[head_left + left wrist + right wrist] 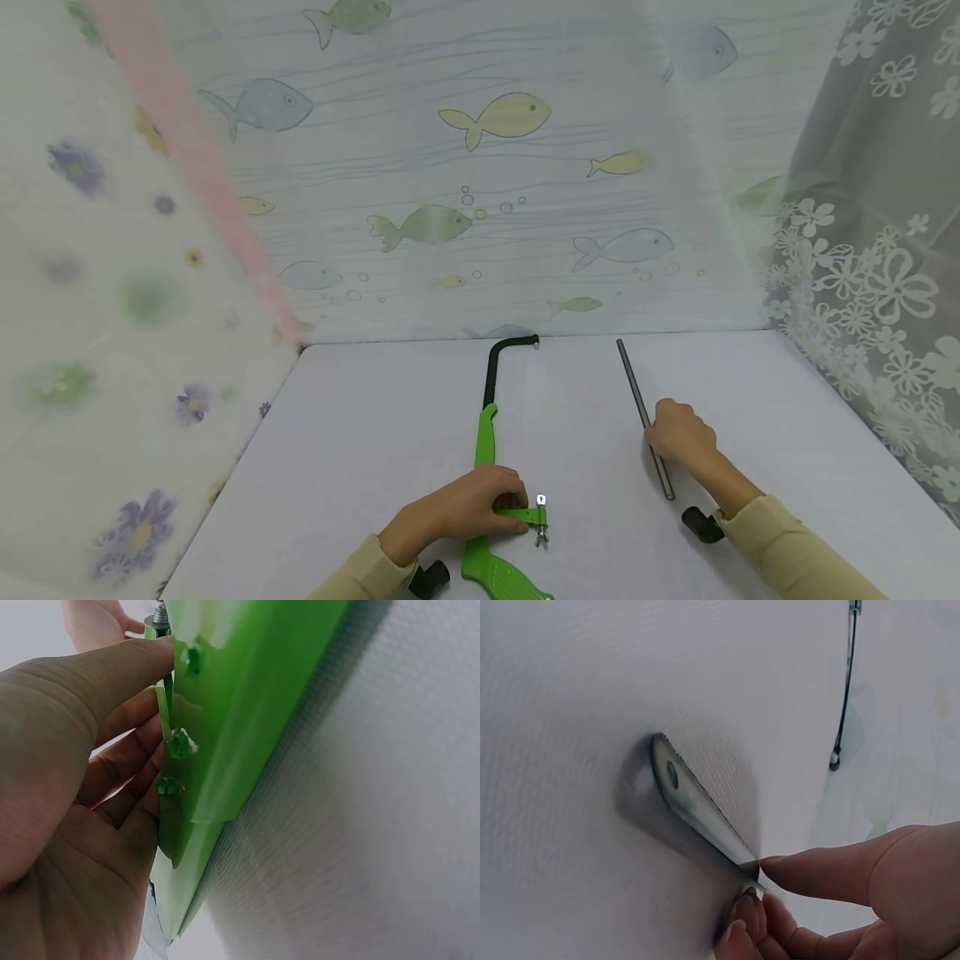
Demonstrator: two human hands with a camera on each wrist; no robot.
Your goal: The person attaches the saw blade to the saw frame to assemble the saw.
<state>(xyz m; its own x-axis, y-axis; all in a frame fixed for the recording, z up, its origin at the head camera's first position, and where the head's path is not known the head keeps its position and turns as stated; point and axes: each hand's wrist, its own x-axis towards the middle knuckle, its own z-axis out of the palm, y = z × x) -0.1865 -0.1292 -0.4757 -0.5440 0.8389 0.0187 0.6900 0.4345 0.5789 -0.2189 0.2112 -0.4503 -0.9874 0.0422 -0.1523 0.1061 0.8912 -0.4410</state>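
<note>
A hacksaw frame (486,435) with a green body and a black bent front bar lies lengthwise on the white table. My left hand (480,502) grips its green part just above the handle (504,577), near a short arm ending in a metal pin and wing nut (542,537). In the left wrist view the thumb presses the green metal (247,697), fingers behind it. To the right, my right hand (681,432) pinches a grey hacksaw blade (633,385) between thumb and fingers. The right wrist view shows the toothed edge and end hole of the blade (697,806).
The white tabletop (360,417) ends at a back curtain (480,183) printed with fish. A flowered cloth (127,350) hangs on the left, a lace curtain (862,275) on the right. Black wrist cameras sit under both sleeves.
</note>
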